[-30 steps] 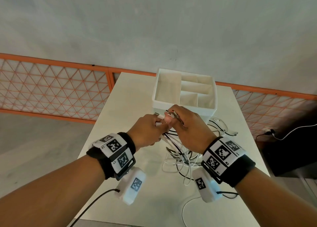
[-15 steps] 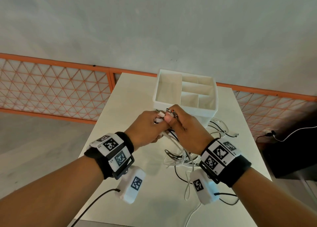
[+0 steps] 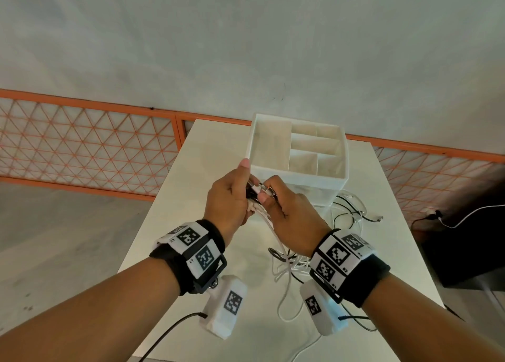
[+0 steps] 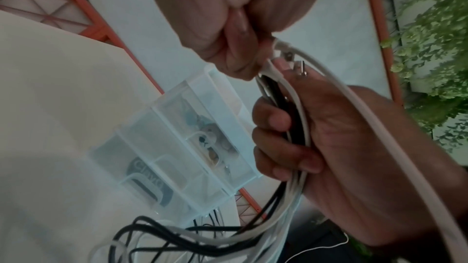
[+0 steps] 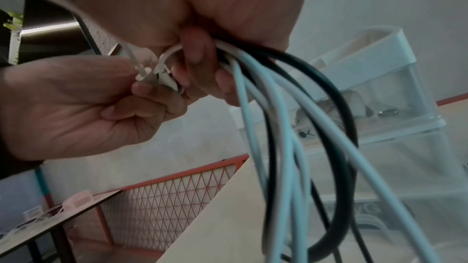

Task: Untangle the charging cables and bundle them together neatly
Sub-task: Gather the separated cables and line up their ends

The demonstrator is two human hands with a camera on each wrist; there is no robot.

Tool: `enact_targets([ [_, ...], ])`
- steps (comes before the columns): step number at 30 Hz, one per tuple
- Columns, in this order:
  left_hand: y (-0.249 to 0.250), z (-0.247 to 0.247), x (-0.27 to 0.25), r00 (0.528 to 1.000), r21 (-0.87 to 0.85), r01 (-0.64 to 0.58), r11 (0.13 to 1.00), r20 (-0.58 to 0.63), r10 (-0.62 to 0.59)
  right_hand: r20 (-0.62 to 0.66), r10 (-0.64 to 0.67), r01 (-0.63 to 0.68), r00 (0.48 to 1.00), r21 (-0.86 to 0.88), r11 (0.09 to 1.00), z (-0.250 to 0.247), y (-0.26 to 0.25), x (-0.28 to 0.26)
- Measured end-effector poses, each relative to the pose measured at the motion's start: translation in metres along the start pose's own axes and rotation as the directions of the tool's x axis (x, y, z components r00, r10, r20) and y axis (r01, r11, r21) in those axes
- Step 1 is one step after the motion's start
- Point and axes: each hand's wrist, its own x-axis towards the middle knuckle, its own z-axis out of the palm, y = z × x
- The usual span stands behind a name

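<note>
Above the counter (image 3: 207, 186), cable ends (image 3: 258, 190) were pinched between left hand (image 3: 229, 197) and right hand (image 3: 289, 219). At the left wrist, cables (image 4: 293, 127) were clenched. At the right wrist, hanging loops (image 5: 291, 127) could be snagged and re-knotted if pulled.

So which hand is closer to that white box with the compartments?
The left hand. Its raised thumb appears right beside the white box's near left corner. The right hand sits lower, nearer the person, in front of the box. Both grip the cables.
</note>
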Motion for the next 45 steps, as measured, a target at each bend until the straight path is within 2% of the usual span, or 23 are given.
enact_targets([
  [4, -0.004, -0.002, 0.002, 1.0, 0.065, -0.012, 0.998, -0.011, 0.013, 0.09, 0.022, -0.022, 0.996, -0.005, 1.0, 0.001, -0.005, 0.001],
  [6, -0.003, -0.002, 0.004, 1.0, 0.118, -0.006, 0.993, -0.011, 0.008, 0.034, 0.048, -0.05, 0.998, 0.044, 0.998, 0.003, -0.005, 0.001],
  [10, -0.003, -0.001, 0.004, 0.999, 0.207, 0.034, 0.978, -0.001, -0.035, -0.162, 0.086, -0.063, 0.983, 0.143, 0.988, 0.003, 0.0, 0.011],
  [12, -0.004, 0.0, 0.003, 0.998, 0.208, 0.061, 0.976, 0.013, -0.065, -0.161, 0.073, -0.043, 0.984, 0.177, 0.983, 0.003, -0.003, 0.015],
  [15, -0.002, 0.006, 0.002, 0.991, 0.102, 0.111, 0.988, 0.061, -0.118, 0.002, 0.039, -0.039, 0.999, 0.238, 0.97, 0.005, -0.017, 0.013],
  [19, 0.004, 0.006, -0.002, 0.975, -0.103, 0.211, 0.972, 0.098, -0.201, 0.199, 0.086, -0.128, 0.976, 0.209, 0.97, 0.003, -0.02, 0.01],
  [22, 0.008, 0.001, 0.003, 0.923, -0.193, 0.383, 0.903, 0.105, -0.369, 0.284, 0.118, -0.188, 0.951, 0.235, 0.954, -0.001, -0.011, 0.009],
  [24, 0.01, -0.002, 0.005, 0.893, -0.133, 0.427, 0.895, 0.221, -0.393, 0.332, 0.147, -0.218, 0.932, 0.185, 0.958, 0.0, -0.005, 0.009],
  [26, 0.01, -0.004, 0.005, 0.879, 0.018, 0.363, 0.932, 0.325, -0.349, 0.361, 0.181, -0.228, 0.915, 0.093, 0.969, 0.003, -0.001, 0.009],
  [27, 0.011, -0.003, 0.004, 0.887, 0.1, 0.301, 0.948, 0.335, -0.317, 0.363, 0.186, -0.222, 0.913, 0.061, 0.973, 0.004, -0.001, 0.009],
  [29, 0.007, 0.001, 0.005, 0.934, 0.237, 0.152, 0.96, 0.284, -0.218, 0.348, 0.178, -0.199, 0.921, 0.024, 0.98, 0.005, -0.003, 0.007],
  [31, 0.001, 0.003, 0.004, 0.978, 0.325, 0.058, 0.944, 0.173, -0.12, 0.337, 0.179, -0.185, 0.924, -0.012, 0.983, 0.004, -0.008, 0.007],
  [33, -0.002, 0.003, 0.001, 0.994, 0.341, 0.0, 0.94, 0.099, -0.036, 0.312, 0.204, -0.2, 0.928, -0.045, 0.979, 0.004, -0.009, 0.008],
  [34, -0.002, 0.004, -0.001, 0.994, 0.342, -0.026, 0.939, 0.104, -0.01, 0.283, 0.209, -0.205, 0.936, -0.046, 0.978, 0.004, -0.008, 0.01],
  [36, -0.001, 0.004, -0.002, 0.983, 0.352, -0.086, 0.932, 0.183, 0.021, 0.226, 0.204, -0.201, 0.952, -0.036, 0.979, 0.004, -0.005, 0.012],
  [38, 0.002, 0.004, -0.004, 0.962, 0.33, -0.137, 0.934, 0.267, 0.046, 0.221, 0.201, -0.206, 0.954, -0.001, 0.979, 0.003, -0.003, 0.013],
  [41, 0.001, 0.002, -0.003, 0.949, 0.191, -0.134, 0.972, 0.307, 0.07, 0.227, 0.239, -0.267, 0.944, 0.097, 0.959, 0.001, -0.001, 0.013],
  [43, -0.003, 0.003, -0.001, 0.955, 0.171, -0.162, 0.972, 0.274, 0.111, 0.226, 0.27, -0.304, 0.936, 0.133, 0.943, -0.001, 0.0, 0.014],
  [45, -0.009, 0.003, 0.004, 0.974, 0.205, -0.191, 0.96, 0.164, 0.159, 0.214, 0.315, -0.35, 0.925, 0.149, 0.925, -0.005, -0.001, 0.015],
])
